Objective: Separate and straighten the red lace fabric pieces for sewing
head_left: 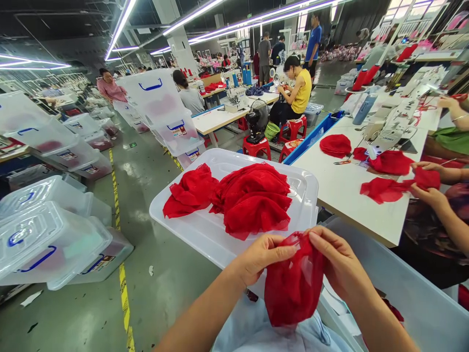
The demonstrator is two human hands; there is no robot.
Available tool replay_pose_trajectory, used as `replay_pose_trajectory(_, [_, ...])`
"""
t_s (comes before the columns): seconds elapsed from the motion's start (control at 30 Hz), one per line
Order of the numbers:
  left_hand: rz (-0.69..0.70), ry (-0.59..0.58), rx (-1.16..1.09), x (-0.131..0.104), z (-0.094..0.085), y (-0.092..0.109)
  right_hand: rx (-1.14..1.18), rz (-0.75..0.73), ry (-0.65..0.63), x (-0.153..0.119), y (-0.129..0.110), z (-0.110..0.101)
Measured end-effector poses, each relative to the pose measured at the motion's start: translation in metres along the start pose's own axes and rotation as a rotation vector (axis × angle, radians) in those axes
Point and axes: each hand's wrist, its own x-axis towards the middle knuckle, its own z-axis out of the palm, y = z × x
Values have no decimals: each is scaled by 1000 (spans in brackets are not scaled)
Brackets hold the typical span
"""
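A sheer red fabric piece (295, 288) hangs between my two hands, low in the view above my lap. My left hand (266, 256) pinches its upper left edge. The upper right edge is pinched by my right hand (331, 252). Just beyond them is a white plastic lid (183, 232), bearing a smaller crumpled red fabric bundle (192, 190) on the left and a larger stack of red fabric (254, 198) at its middle.
On the right, a person's hands (430, 190) hold red cloth at a white sewing table (340, 195) with a sewing machine (390, 122). An open plastic bin (414, 298) stands below it. Stacked clear boxes (47, 239) fill the left; a fan (257, 120) stands ahead.
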Motion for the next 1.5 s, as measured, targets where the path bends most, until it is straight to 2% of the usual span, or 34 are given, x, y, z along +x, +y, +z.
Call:
replay_pose_trajectory(0.1, [-63,-73,-38,-3,-1,-7,105,-12,171,-1,-3,3])
replay_pose_trajectory(0.23, [1,23,-165,-6,4,-14,198,-24,266,0,-3,5])
replay_pose_trajectory(0.3, [30,50,-198,-6,7,-17,223,-23,266,-1,-2,5])
replay_pose_trajectory(0.43, [70,65,-198,-6,13,-21,181,8,187,-6,0,3])
replay_pose_trajectory(0.63, [87,57,-182,-6,21,-27,224,-62,240,-8,5,0])
replay_pose_trajectory(0.77, [130,14,-96,-4,24,-35,291,-93,294,-5,7,3])
replay_pose_trajectory(0.93, [152,-55,138,-7,31,-38,308,-115,377,1,7,12])
replay_pose_trajectory(1.1, [230,-147,394,-11,34,-37,385,-105,325,11,10,13])
replay_pose_trajectory(1.2, [246,-175,455,-12,32,-39,428,-47,302,17,13,10])
replay_pose_trajectory(1.33, [210,-192,370,-10,28,-43,444,-40,311,21,14,10])
replay_pose_trajectory(1.5, [116,-104,87,-8,27,-45,360,-136,459,19,4,6])
